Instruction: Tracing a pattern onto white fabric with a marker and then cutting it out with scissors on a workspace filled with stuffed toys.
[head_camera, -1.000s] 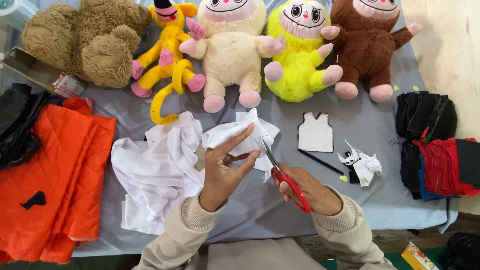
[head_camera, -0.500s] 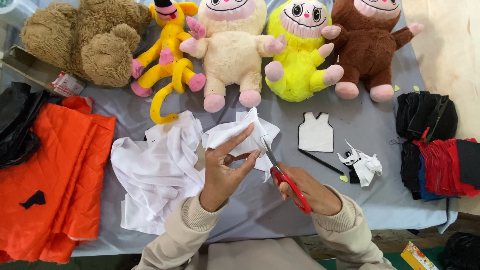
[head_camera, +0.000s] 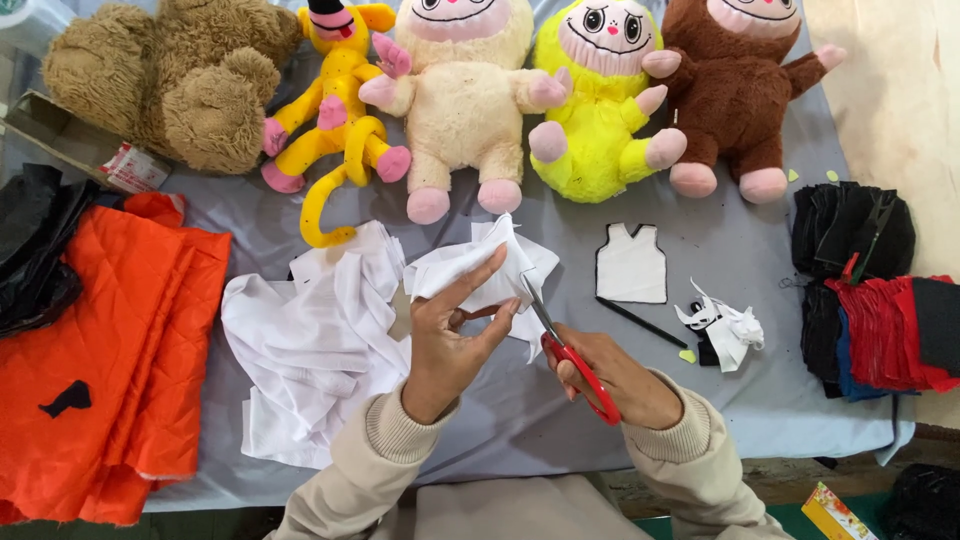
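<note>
At the centre of the frame, your left hand (head_camera: 447, 340) pinches a small piece of white cloth (head_camera: 480, 268) between thumb and fingers, lifting it just above the grey table (head_camera: 560, 420). Your right hand (head_camera: 620, 378) is closed through the red handles of scissors (head_camera: 565, 350), whose blades point up into the cloth's right edge.

The cloth looks thin, light and limp. It crumples where you hold it, so it likely needs holding taut close to the blades to cut cleanly.

Just left of it lies a larger heap of white fabric (head_camera: 310, 350). To the right, flat on the table, lies a vest-shaped white cut-out (head_camera: 632, 265) with a black pencil (head_camera: 640, 322) below it. Five plush toys (head_camera: 470, 90) line the top of the frame. Orange fabric (head_camera: 100, 340) fills the lower left.
</note>
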